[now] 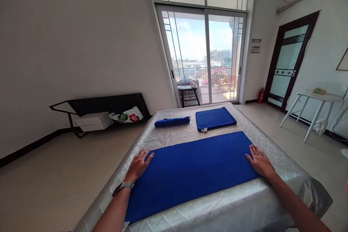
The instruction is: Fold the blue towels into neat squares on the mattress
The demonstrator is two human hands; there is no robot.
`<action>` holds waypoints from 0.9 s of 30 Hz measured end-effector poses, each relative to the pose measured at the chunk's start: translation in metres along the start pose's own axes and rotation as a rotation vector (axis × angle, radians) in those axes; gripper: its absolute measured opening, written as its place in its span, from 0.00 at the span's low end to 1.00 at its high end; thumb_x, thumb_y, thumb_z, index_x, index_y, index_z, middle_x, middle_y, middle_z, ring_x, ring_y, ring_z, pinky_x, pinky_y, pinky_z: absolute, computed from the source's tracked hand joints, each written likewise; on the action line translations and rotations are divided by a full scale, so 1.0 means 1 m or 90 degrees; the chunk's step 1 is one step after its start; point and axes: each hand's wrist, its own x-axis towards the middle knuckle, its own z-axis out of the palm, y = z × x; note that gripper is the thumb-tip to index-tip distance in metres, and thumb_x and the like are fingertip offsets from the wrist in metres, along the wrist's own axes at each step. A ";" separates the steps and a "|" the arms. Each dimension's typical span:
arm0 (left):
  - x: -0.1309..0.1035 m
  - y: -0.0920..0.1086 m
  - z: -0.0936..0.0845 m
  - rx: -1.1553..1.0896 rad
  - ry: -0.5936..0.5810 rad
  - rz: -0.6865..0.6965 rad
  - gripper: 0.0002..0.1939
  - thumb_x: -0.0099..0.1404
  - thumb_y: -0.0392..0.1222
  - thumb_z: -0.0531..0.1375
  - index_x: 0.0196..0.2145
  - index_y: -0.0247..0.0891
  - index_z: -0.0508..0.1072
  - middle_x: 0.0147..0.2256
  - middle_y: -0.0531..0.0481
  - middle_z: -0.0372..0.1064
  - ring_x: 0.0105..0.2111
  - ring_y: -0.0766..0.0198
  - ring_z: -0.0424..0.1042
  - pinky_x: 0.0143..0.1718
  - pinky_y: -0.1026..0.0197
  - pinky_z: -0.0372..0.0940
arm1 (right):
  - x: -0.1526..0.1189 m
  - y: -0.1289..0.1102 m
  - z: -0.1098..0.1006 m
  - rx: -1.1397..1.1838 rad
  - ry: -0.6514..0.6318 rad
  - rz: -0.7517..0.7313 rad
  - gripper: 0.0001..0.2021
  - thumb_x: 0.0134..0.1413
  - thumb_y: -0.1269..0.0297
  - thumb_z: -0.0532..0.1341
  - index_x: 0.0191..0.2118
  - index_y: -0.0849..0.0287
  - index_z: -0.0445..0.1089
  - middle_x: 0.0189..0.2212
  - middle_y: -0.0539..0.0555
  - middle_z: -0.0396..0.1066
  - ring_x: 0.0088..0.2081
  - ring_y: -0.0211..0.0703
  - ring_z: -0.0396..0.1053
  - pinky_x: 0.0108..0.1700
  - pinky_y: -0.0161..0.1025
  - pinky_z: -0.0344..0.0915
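Observation:
A blue towel (190,170) lies spread flat in a long rectangle across the near part of the bed (174,139). My left hand (139,165) rests on its left edge, fingers stretched out and thumb apart. On its right edge lies my right hand (259,160), also flat with the fingers extended. Neither hand grips anything. Farther back on the bed are a rolled blue towel (172,121) at the left and a folded blue towel (215,119) with a small white tag at the right.
The bed has a silvery quilted cover. At the left wall stands a black rack (108,103) with white boxes (94,121) and a plastic bag (127,115). A dark stool (187,88) stands by the sliding glass door; a white table (319,96) is at the right.

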 end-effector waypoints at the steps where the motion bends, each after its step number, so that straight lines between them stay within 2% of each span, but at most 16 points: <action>1: -0.003 -0.001 -0.004 -0.004 0.016 0.000 0.33 0.71 0.51 0.41 0.64 0.34 0.67 0.66 0.40 0.64 0.69 0.52 0.57 0.68 0.47 0.53 | 0.001 0.001 0.002 0.007 0.007 -0.004 0.37 0.68 0.47 0.38 0.74 0.66 0.47 0.73 0.60 0.46 0.74 0.48 0.40 0.73 0.52 0.37; 4: -0.028 -0.008 -0.008 -0.008 0.031 0.031 0.32 0.71 0.50 0.41 0.63 0.36 0.69 0.65 0.42 0.64 0.69 0.53 0.56 0.68 0.48 0.53 | 0.003 0.004 0.006 0.025 0.022 -0.008 0.37 0.68 0.46 0.38 0.74 0.62 0.48 0.74 0.58 0.45 0.74 0.49 0.41 0.73 0.53 0.38; 8: -0.095 -0.027 0.003 0.003 -0.024 0.108 0.32 0.72 0.54 0.42 0.67 0.42 0.64 0.69 0.45 0.58 0.70 0.52 0.52 0.69 0.44 0.52 | 0.004 0.001 0.004 0.018 0.017 0.015 0.38 0.67 0.46 0.38 0.74 0.64 0.47 0.74 0.58 0.45 0.74 0.49 0.42 0.73 0.52 0.39; 11: -0.142 -0.037 0.010 0.046 -0.076 0.096 0.32 0.72 0.56 0.44 0.70 0.46 0.58 0.71 0.45 0.53 0.71 0.49 0.49 0.68 0.40 0.52 | 0.005 0.000 0.001 0.007 0.000 0.017 0.38 0.67 0.47 0.39 0.74 0.66 0.46 0.74 0.58 0.45 0.74 0.49 0.42 0.73 0.52 0.39; 13: -0.160 -0.037 0.010 0.069 -0.097 0.085 0.32 0.73 0.57 0.45 0.71 0.48 0.56 0.71 0.46 0.52 0.72 0.48 0.48 0.68 0.39 0.51 | 0.007 0.001 0.002 -0.003 -0.006 0.019 0.38 0.67 0.47 0.39 0.74 0.66 0.46 0.74 0.58 0.45 0.74 0.48 0.41 0.73 0.53 0.39; 15: -0.165 -0.032 0.006 0.079 -0.106 0.078 0.33 0.73 0.58 0.45 0.71 0.49 0.55 0.72 0.46 0.49 0.72 0.48 0.47 0.68 0.39 0.50 | 0.009 0.004 0.005 -0.014 -0.005 0.019 0.38 0.66 0.47 0.39 0.74 0.65 0.46 0.74 0.58 0.45 0.74 0.48 0.40 0.73 0.53 0.39; 19: -0.162 -0.022 -0.002 0.077 -0.122 0.049 0.35 0.73 0.61 0.45 0.72 0.46 0.53 0.73 0.44 0.45 0.72 0.48 0.45 0.68 0.40 0.50 | 0.014 0.011 0.011 -0.022 0.000 0.012 0.38 0.66 0.48 0.40 0.74 0.65 0.47 0.74 0.58 0.46 0.74 0.50 0.41 0.73 0.54 0.40; 22: -0.160 -0.027 -0.002 0.064 -0.139 0.085 0.31 0.74 0.56 0.44 0.70 0.49 0.56 0.72 0.46 0.49 0.72 0.48 0.44 0.69 0.40 0.49 | 0.015 0.013 0.013 -0.018 0.011 0.000 0.38 0.66 0.46 0.39 0.74 0.63 0.48 0.74 0.57 0.47 0.74 0.51 0.42 0.72 0.56 0.41; 24: -0.155 -0.034 0.000 0.050 -0.146 0.098 0.30 0.74 0.52 0.44 0.70 0.47 0.57 0.71 0.44 0.52 0.72 0.46 0.46 0.68 0.39 0.51 | 0.016 0.014 0.013 -0.019 0.013 -0.003 0.38 0.66 0.46 0.39 0.74 0.61 0.48 0.74 0.57 0.46 0.74 0.51 0.42 0.72 0.56 0.42; 27: -0.138 -0.043 -0.001 0.042 -0.139 0.115 0.29 0.73 0.49 0.45 0.69 0.45 0.60 0.69 0.41 0.56 0.71 0.44 0.51 0.66 0.38 0.55 | 0.016 0.015 0.014 -0.030 0.000 0.007 0.38 0.66 0.46 0.39 0.74 0.64 0.47 0.74 0.58 0.46 0.74 0.50 0.41 0.73 0.53 0.40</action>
